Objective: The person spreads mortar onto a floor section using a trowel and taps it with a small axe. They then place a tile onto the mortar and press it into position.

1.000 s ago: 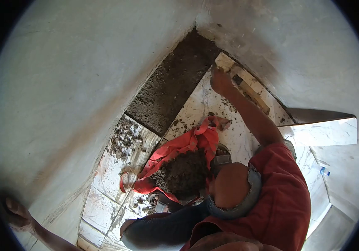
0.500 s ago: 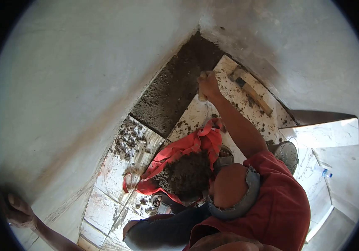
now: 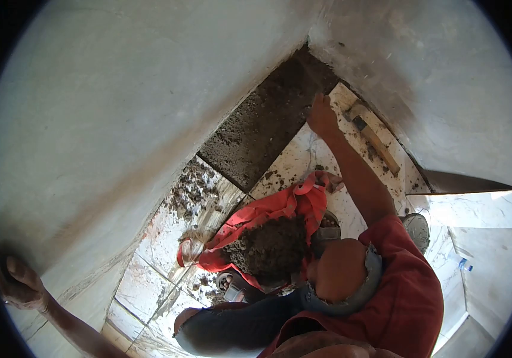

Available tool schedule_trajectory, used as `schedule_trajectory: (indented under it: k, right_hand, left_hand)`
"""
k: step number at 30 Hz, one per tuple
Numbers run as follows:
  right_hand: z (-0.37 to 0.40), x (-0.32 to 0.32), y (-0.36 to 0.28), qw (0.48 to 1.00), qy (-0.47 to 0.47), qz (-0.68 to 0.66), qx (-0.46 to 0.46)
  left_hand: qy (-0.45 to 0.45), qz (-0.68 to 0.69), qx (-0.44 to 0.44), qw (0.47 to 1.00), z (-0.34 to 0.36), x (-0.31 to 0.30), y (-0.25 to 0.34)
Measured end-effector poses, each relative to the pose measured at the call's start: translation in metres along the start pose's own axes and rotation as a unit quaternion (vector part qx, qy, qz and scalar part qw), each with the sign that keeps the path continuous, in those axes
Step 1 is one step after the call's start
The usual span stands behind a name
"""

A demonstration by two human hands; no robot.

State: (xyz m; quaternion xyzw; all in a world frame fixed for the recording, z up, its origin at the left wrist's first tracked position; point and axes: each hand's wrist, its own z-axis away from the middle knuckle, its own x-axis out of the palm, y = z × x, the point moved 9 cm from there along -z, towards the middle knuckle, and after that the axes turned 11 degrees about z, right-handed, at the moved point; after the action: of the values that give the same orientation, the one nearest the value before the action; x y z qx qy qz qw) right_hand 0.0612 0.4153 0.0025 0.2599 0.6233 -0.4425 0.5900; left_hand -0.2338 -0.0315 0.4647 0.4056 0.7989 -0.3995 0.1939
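Observation:
My right hand (image 3: 324, 117) is closed at the edge of a floor tile (image 3: 295, 158), beside a strip of dark mortar (image 3: 250, 128) along the wall. What it grips, if anything, is hidden. My left hand (image 3: 22, 287) rests against the wall (image 3: 101, 137) at the far left, thumb showing and the fingers partly hidden. Right of my right hand, a hammer (image 3: 378, 145) with a wooden handle lies on the crumb-strewn tiles. Between my feet sits a red cloth or sack (image 3: 256, 212) holding a heap of wet mortar (image 3: 271, 247).
A grey bucket (image 3: 416, 231) stands by my right side. Behind it a white slab (image 3: 468, 209) juts out from the right wall. Mortar crumbs (image 3: 190, 191) cover the tiles at left. A small blue-and-white item (image 3: 465, 264) lies farther right.
My right hand has moved slightly over the tile edge beside the mortar, and fewer crumbs lie on the tile near it. My left hand stays at the wall. The view has shifted a little.

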Motion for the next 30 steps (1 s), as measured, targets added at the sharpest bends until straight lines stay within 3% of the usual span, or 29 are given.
schedule_trajectory:
  k: [4, 6, 7, 8, 9, 11, 13, 17, 19, 20, 22, 25, 29, 30]
  right_hand:
    - [0.011, 0.027, 0.001, 0.987, -0.075, 0.129, -0.067]
    - [0.029, 0.006, -0.007, 0.965, 0.129, 0.074, -0.214]
    - [0.029, -0.007, -0.015, 0.965, 0.126, 0.073, -0.22]
    - [0.018, -0.008, 0.008, 0.992, -0.006, -0.106, -0.068]
    - [0.023, 0.01, 0.026, 0.947, -0.137, -0.276, 0.091]
    - [0.028, 0.012, 0.031, 0.934, -0.143, -0.315, 0.089]
    - [0.04, 0.011, 0.012, 0.906, -0.238, -0.348, 0.038]
    - [0.032, 0.022, 0.018, 0.919, -0.173, -0.345, 0.073]
    - [0.011, 0.042, 0.042, 0.908, -0.106, -0.371, 0.161]
    - [0.006, 0.05, 0.044, 0.908, -0.106, -0.372, 0.163]
    - [0.003, 0.063, 0.048, 0.865, -0.083, -0.444, 0.219]
    - [0.01, 0.078, 0.029, 0.841, -0.111, -0.478, 0.228]
    - [-0.008, 0.147, 0.007, 0.856, -0.135, -0.465, 0.18]
    - [-0.023, 0.167, -0.003, 0.909, -0.117, -0.391, 0.082]
  left_hand:
    - [-0.001, -0.004, -0.001, 1.0, 0.002, -0.001, -0.006]
    - [0.002, -0.005, 0.019, 1.0, 0.002, -0.003, -0.004]
    - [-0.003, -0.007, 0.016, 1.0, 0.003, -0.002, -0.002]
    - [0.011, -0.012, 0.027, 1.0, 0.001, -0.003, 0.003]
    - [0.026, -0.016, 0.039, 0.999, 0.0, -0.005, 0.007]
    - [0.03, -0.015, 0.049, 0.998, 0.003, -0.006, -0.002]
    - [0.039, -0.016, 0.056, 0.998, 0.006, -0.01, -0.008]
    - [0.018, 0.006, 0.04, 0.999, 0.006, -0.006, -0.01]
    - [0.025, 0.013, 0.032, 0.999, 0.006, -0.006, -0.01]
    - [0.019, 0.006, 0.032, 0.999, 0.007, -0.006, -0.011]
    - [0.014, -0.001, 0.034, 0.999, 0.005, -0.005, -0.011]
    - [0.01, -0.001, 0.049, 0.999, 0.004, -0.006, -0.01]
    - [0.02, 0.018, 0.049, 0.998, 0.014, -0.007, -0.022]
    - [0.005, 0.039, 0.025, 0.999, 0.015, -0.005, -0.026]
